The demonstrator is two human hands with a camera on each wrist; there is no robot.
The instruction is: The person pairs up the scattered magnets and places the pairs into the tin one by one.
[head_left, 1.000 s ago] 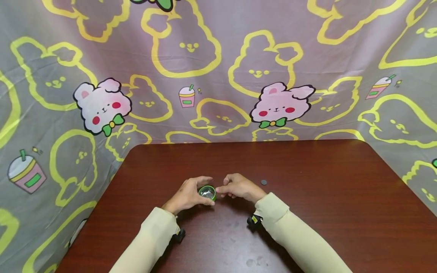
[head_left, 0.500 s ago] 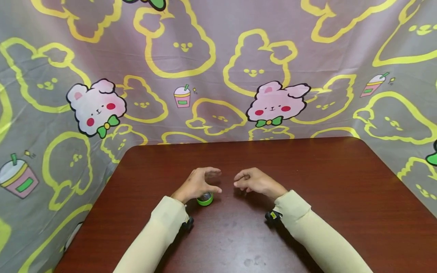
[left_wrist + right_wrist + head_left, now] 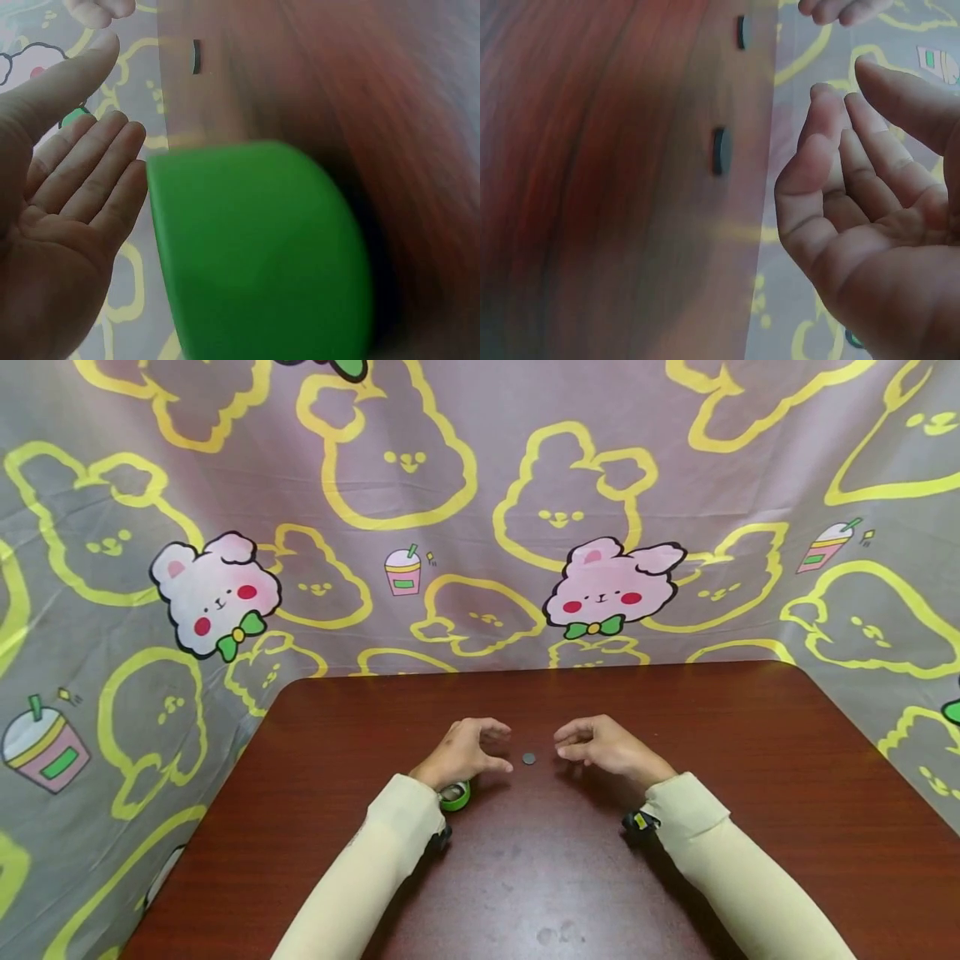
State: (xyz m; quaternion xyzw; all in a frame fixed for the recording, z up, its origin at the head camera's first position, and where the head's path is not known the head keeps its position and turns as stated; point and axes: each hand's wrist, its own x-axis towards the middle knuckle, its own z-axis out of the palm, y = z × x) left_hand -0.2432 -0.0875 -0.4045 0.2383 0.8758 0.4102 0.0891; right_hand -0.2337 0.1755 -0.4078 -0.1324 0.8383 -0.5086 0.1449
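Note:
My left hand (image 3: 467,753) hovers above the table with thumb and fingers spread, nothing between them. Below its wrist stands a small round green container (image 3: 455,800), partly covered by the hand; it looms large as a green wall (image 3: 259,255) in the left wrist view. My right hand (image 3: 611,747) faces the left one, its fingers loosely bent and holding nothing. On the table between both hands lies a small dark grey disc (image 3: 529,759). The right wrist view shows two such discs, a nearer disc (image 3: 721,151) and a farther disc (image 3: 742,32); the right hand hides one from the head view.
The dark red-brown wooden table (image 3: 525,877) reaches back to a grey curtain (image 3: 480,527) printed with yellow outlines and white bunny faces. Each wrist carries a small black camera, such as the right wrist camera (image 3: 640,821).
Both hands have moved right, the left one away from around the green container, which stays on the table. A grey disc now shows between the hands; the one seen earlier beside the right wrist is covered.

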